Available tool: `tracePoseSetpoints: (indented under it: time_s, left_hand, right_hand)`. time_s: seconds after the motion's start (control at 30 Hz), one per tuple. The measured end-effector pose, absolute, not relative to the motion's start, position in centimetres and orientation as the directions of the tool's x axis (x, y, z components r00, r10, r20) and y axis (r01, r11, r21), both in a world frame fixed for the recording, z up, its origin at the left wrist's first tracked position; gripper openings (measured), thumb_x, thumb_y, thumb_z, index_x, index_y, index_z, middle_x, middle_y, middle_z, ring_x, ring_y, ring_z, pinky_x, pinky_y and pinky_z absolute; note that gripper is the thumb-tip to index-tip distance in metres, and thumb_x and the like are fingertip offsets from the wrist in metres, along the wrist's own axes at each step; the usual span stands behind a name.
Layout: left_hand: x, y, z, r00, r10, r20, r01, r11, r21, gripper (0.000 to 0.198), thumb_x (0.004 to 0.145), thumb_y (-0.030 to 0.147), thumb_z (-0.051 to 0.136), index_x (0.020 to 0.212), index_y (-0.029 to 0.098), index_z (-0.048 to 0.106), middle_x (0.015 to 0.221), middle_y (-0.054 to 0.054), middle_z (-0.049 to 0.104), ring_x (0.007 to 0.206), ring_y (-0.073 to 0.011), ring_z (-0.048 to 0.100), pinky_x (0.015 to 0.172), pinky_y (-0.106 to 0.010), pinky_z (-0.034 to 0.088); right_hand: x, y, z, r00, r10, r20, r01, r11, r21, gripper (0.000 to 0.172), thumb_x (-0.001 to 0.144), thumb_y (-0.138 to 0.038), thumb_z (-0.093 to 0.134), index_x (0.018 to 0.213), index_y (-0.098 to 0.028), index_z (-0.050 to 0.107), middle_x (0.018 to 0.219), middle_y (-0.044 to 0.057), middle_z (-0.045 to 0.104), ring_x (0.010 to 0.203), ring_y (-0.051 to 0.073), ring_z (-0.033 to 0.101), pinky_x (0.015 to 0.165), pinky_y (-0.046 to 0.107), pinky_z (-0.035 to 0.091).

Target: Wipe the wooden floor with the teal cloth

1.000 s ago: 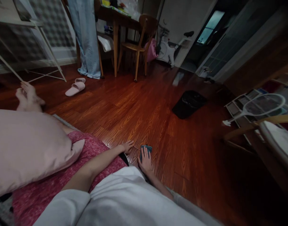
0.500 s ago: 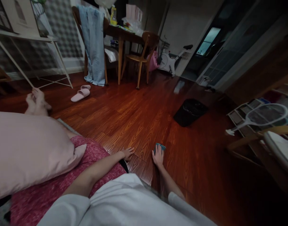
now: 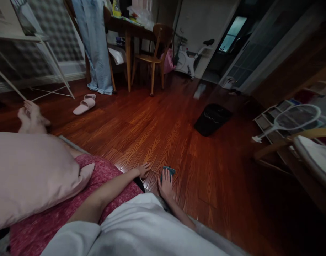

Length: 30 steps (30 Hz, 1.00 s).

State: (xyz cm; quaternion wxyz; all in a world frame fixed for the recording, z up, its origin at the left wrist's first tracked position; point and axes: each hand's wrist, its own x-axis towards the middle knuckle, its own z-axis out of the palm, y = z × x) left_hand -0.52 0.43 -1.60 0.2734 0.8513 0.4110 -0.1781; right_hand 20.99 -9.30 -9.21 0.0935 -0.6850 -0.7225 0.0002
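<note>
Pressed flat on a small folded teal cloth [image 3: 170, 170] is my right hand [image 3: 166, 184], its fingers stretched out over the top. The cloth lies on the reddish wood floor [image 3: 152, 142], partly hidden under the palm. To its left, my left hand [image 3: 144, 170] rests open on the floor boards with the fingers spread and nothing in them. A gap of bare floor separates the two hands. A pink pillow [image 3: 37, 177] lies across my lap, over a dark pink patterned cloth [image 3: 99, 170].
A black bin [image 3: 212, 121] stands on the floor ahead to the right. Pink slippers [image 3: 84, 106] lie ahead left, near a white-legged stand [image 3: 57, 67]. Farther back are a wooden chair [image 3: 153, 58] and jeans [image 3: 99, 60]. At right, a white racket [image 3: 296, 117] leans by a shelf.
My right hand has slid left with the teal cloth under it, closer to my left hand. The left hand stays in about the same place. The view has shifted slightly.
</note>
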Motion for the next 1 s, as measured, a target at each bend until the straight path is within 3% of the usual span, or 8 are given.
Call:
tracePoseSetpoints:
  time_s: [0.13, 0.37, 0.53, 0.67, 0.9, 1.0]
  left_hand:
    - [-0.5, 0.5, -2.0, 0.598, 0.61, -0.521, 0.798, -0.511, 0.318, 0.083, 0.084, 0.033, 0.064, 0.158, 0.027, 0.025, 0.166, -0.011, 0.011, 0.151, -0.0369, 0.01, 0.113, -0.068, 0.017]
    - [-0.7, 0.7, -2.6, 0.609, 0.616, -0.499, 0.792, -0.508, 0.339, 0.085, 0.081, 0.036, 0.065, 0.157, 0.027, 0.028, 0.165, -0.011, 0.014, 0.15, -0.0373, 0.013, 0.114, -0.066, 0.02]
    - [-0.7, 0.7, -2.4, 0.604, 0.601, -0.524, 0.794, -0.508, 0.333, 0.087, 0.08, 0.035, 0.066, 0.157, 0.026, 0.026, 0.166, -0.011, 0.011, 0.15, -0.0384, 0.011, 0.112, -0.069, 0.019]
    - [-0.7, 0.7, -2.0, 0.602, 0.591, -0.537, 0.794, -0.513, 0.325, 0.086, 0.083, 0.036, 0.065, 0.158, 0.026, 0.024, 0.166, -0.012, 0.009, 0.151, -0.0389, 0.009, 0.113, -0.069, 0.016]
    - [-0.7, 0.5, -1.4, 0.607, 0.594, -0.528, 0.79, -0.524, 0.319, 0.085, 0.084, 0.036, 0.061, 0.158, 0.023, 0.024, 0.166, -0.012, 0.01, 0.151, -0.0378, 0.009, 0.114, -0.067, 0.019]
    - [-0.6, 0.4, -1.3, 0.606, 0.601, -0.522, 0.792, -0.521, 0.319, 0.083, 0.083, 0.036, 0.061, 0.158, 0.024, 0.026, 0.166, -0.011, 0.011, 0.151, -0.0376, 0.011, 0.114, -0.067, 0.018]
  right_hand:
    - [23.7, -5.0, -8.4, -0.12, 0.985, 0.128, 0.985, 0.134, -0.112, 0.063, 0.099, -0.043, 0.025, 0.156, -0.016, 0.027, 0.165, 0.009, 0.023, 0.152, 0.019, 0.014, 0.122, 0.042, 0.012]
    - [34.0, -3.2, -8.0, 0.281, 0.955, 0.095, 0.958, -0.272, -0.097, 0.067, 0.098, -0.043, 0.015, 0.157, -0.013, 0.024, 0.164, 0.012, 0.022, 0.151, 0.022, 0.017, 0.121, 0.043, 0.01]
    - [33.6, -7.3, -8.6, 0.39, 0.912, 0.126, 0.919, -0.378, -0.11, 0.07, 0.097, -0.043, 0.015, 0.156, -0.006, 0.024, 0.163, 0.017, 0.022, 0.151, 0.027, 0.018, 0.12, 0.048, 0.013]
    - [27.5, -10.1, -9.0, 0.293, 0.951, 0.101, 0.951, -0.279, -0.135, 0.069, 0.098, -0.044, 0.019, 0.156, -0.007, 0.024, 0.164, 0.016, 0.02, 0.152, 0.026, 0.014, 0.121, 0.049, 0.011]
    - [18.9, -7.9, -8.3, -0.133, 0.982, 0.131, 0.974, 0.154, -0.167, 0.061, 0.1, -0.043, 0.027, 0.156, -0.019, 0.029, 0.165, 0.008, 0.023, 0.152, 0.02, 0.014, 0.122, 0.043, 0.012]
    - [20.7, -4.5, -7.5, -0.156, 0.981, 0.118, 0.974, 0.173, -0.148, 0.059, 0.1, -0.04, 0.027, 0.155, -0.019, 0.031, 0.164, 0.007, 0.026, 0.151, 0.018, 0.018, 0.122, 0.04, 0.013]
